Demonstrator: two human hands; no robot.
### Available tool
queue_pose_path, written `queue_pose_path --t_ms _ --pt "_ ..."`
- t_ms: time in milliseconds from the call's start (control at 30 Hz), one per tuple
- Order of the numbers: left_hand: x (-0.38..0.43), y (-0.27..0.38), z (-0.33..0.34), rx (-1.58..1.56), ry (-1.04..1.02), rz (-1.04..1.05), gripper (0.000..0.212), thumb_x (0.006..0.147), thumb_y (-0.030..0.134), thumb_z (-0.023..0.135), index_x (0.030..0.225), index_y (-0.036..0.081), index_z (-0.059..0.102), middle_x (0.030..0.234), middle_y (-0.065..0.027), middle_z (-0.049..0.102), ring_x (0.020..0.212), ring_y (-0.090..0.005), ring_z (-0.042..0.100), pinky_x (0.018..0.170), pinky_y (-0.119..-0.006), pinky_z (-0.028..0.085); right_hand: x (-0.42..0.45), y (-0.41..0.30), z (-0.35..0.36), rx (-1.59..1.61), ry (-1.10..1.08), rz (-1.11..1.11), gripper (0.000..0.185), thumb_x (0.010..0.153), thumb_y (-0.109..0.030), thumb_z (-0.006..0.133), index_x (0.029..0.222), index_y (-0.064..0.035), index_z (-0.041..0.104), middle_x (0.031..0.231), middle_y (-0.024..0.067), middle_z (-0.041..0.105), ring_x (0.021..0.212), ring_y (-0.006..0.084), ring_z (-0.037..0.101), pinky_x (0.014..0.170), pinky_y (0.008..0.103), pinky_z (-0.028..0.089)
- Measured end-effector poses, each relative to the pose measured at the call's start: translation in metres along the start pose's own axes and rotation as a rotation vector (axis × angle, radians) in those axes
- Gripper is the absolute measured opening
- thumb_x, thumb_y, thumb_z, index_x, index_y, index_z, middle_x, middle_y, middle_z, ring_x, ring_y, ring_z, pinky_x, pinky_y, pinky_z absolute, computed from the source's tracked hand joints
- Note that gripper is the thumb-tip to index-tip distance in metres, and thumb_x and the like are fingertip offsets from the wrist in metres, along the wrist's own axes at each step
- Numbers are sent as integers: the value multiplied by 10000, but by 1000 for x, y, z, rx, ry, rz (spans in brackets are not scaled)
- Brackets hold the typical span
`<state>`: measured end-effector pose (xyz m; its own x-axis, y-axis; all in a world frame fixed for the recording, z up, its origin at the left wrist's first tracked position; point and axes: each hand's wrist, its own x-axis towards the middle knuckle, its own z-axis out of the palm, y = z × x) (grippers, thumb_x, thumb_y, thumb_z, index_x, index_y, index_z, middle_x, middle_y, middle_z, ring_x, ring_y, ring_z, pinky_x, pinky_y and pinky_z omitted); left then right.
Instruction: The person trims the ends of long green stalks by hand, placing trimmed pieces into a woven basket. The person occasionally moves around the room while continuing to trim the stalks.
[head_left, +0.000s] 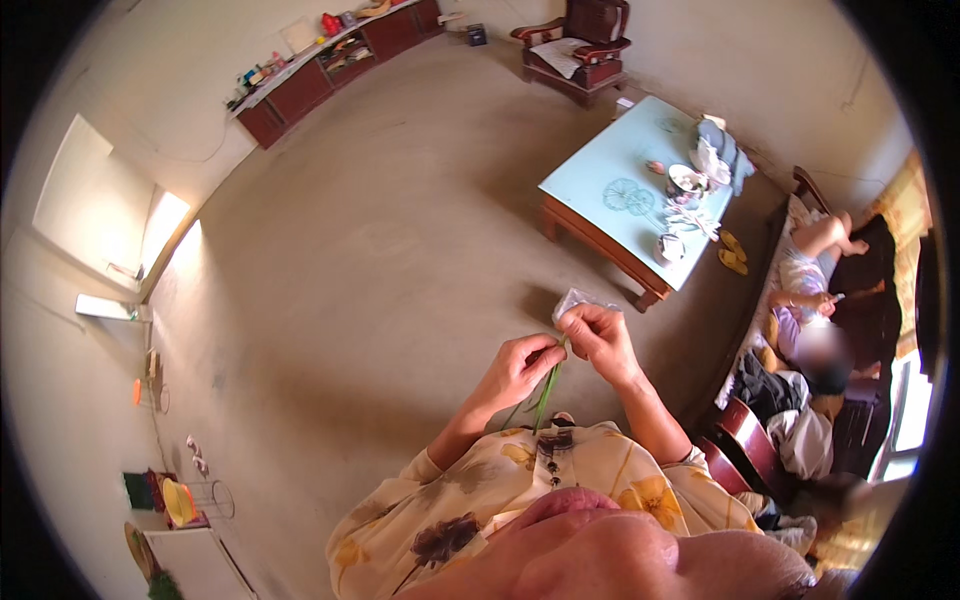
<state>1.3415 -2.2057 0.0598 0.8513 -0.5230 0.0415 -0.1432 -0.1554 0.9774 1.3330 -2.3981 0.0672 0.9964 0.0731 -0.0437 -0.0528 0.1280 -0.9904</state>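
Note:
In front of my chest, both hands meet at a small bunch of long green plant stalks (549, 391). My left hand (517, 372) pinches the stalks between thumb and fingers, and their thin green ends hang down towards my shirt. Close against it, my right hand (606, 341) has its thumb and fingers closed at the pale upper end of the stalks. A piece of clear plastic (576, 298) shows just beyond the right fingers. Whether the right hand also holds that plastic, I cannot tell.
A low table (592, 166) ahead right bears a patterned pot (684, 182), white stalks (694, 220) and a cup (669, 249). Yellow slippers (733, 253) lie beside it. A person (806, 281) lies on a sofa at right. A wooden armchair (577, 52) and low cabinet (300, 96) stand further off.

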Motion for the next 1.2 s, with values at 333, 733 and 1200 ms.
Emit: queue_pose_path --t_ms 333,733,1200 --pt "11 -38 -69 -118 339 -14 168 1002 117 602 926 -27 644 719 7 497 620 -63 414 551 -249 359 106 11 58 62 -399 31 250 1018 -280 605 1020 -35 655 722 -58 509 613 36 420 527 230 353" --pt "61 -65 -264 -166 441 -19 163 1014 145 583 1009 4 666 724 70 465 632 -25 389 549 -217 329 300 -5 158 168 -204 -113 241 1034 -245 558 1033 -14 629 755 -7 553 654 75 499 590 242 405" --pt "101 -134 -400 -159 1006 -22 126 979 102 628 962 -19 657 780 24 621 694 -22 521 595 -200 433 424 51 305 -395 -679 -301 153 925 -91 686 1047 0 687 890 99 711 799 170 677 739 304 550"
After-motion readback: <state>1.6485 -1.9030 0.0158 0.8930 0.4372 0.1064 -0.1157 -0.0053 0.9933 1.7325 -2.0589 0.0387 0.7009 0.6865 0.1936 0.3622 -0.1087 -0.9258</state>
